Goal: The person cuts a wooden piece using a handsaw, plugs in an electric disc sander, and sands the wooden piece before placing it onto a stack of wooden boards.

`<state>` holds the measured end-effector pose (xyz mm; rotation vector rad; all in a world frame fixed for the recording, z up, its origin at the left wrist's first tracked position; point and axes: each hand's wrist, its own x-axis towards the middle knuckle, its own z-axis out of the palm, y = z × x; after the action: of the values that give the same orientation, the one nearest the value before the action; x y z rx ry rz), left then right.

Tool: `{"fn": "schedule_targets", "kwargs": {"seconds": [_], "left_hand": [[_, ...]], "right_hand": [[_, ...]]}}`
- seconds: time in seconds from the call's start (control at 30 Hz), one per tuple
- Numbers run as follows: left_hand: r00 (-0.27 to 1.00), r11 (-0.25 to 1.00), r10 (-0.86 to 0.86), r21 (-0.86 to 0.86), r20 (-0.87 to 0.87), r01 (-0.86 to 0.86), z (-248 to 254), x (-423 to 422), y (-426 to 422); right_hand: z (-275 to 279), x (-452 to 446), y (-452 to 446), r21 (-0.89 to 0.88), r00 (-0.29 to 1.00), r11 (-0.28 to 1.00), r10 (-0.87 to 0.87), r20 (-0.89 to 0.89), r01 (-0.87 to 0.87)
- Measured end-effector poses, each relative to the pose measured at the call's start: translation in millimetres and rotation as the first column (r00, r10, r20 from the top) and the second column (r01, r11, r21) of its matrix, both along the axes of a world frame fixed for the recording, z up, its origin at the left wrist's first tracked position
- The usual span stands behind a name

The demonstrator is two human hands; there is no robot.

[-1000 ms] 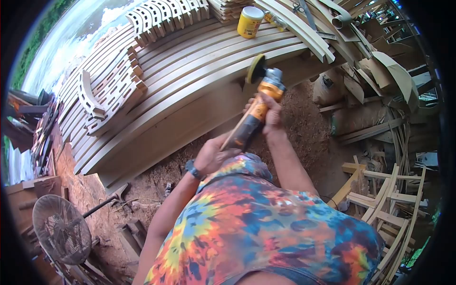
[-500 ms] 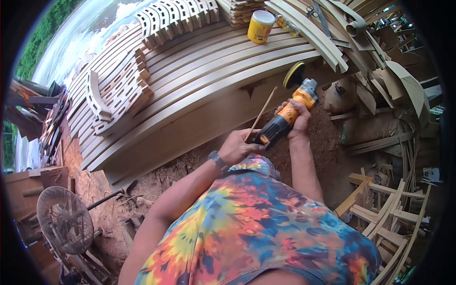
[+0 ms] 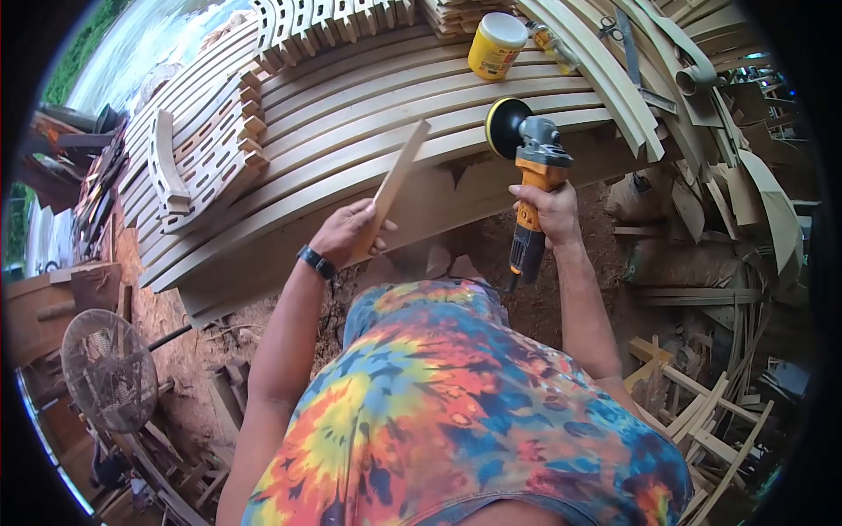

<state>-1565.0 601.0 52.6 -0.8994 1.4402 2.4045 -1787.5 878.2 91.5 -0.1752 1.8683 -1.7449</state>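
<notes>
My left hand [image 3: 353,232], with a dark watch on the wrist, is closed around the lower end of a thin flat wooden strip [image 3: 400,171]. The strip tilts up to the right, in front of the slatted bench. In my right hand [image 3: 553,210] is an orange and black angle grinder [image 3: 542,167], gripped around its body. Its round sanding disc [image 3: 506,127], black with a yellow rim, points up and left near the bench edge. Strip and grinder are apart. Whether the disc spins, I cannot tell.
Long pale slats [image 3: 351,114] form a bench ahead. Slotted curved wooden pieces [image 3: 215,145] lie on its left part. A yellow tub [image 3: 497,48] with a white lid stands at the back. A fan [image 3: 110,370] is at lower left, and wooden frames [image 3: 702,412] are at lower right.
My left hand has moved left with the wooden strip, away from the grinder, and the strip's broad face now shows. The grinder has turned more upright, its disc shifted left.
</notes>
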Motion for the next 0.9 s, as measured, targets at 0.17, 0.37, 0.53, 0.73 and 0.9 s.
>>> {"fn": "schedule_targets", "kwargs": {"seconds": [0.17, 0.37, 0.53, 0.73, 0.9], "left_hand": [[0.975, 0.958, -0.107, -0.243, 0.192, 0.153, -24, -3, -26], [0.989, 0.998, -0.054, -0.025, 0.140, 0.058, -43, 6, -60], [0.984, 0.919, -0.127, -0.360, 0.124, 0.164, -33, 8, -61], [0.997, 0.996, -0.057, -0.070, 0.056, 0.061, -58, 7, -70], [0.969, 0.961, 0.001, -0.268, 0.247, 0.068, -41, 16, -68]], "right_hand": [[1, 13, -17, 0.389, 0.901, 0.917, 0.238, -0.363, -0.085], [-2, 35, -37, 0.527, 0.915, 0.844, 0.286, -0.286, -0.099], [12, 52, -52, 0.598, 0.915, 0.798, 0.296, -0.274, -0.078], [16, 62, -75, 0.588, 0.864, 0.795, 0.391, -0.316, -0.145], [20, 70, -97, 0.632, 0.818, 0.745, 0.490, -0.302, -0.212]]}}
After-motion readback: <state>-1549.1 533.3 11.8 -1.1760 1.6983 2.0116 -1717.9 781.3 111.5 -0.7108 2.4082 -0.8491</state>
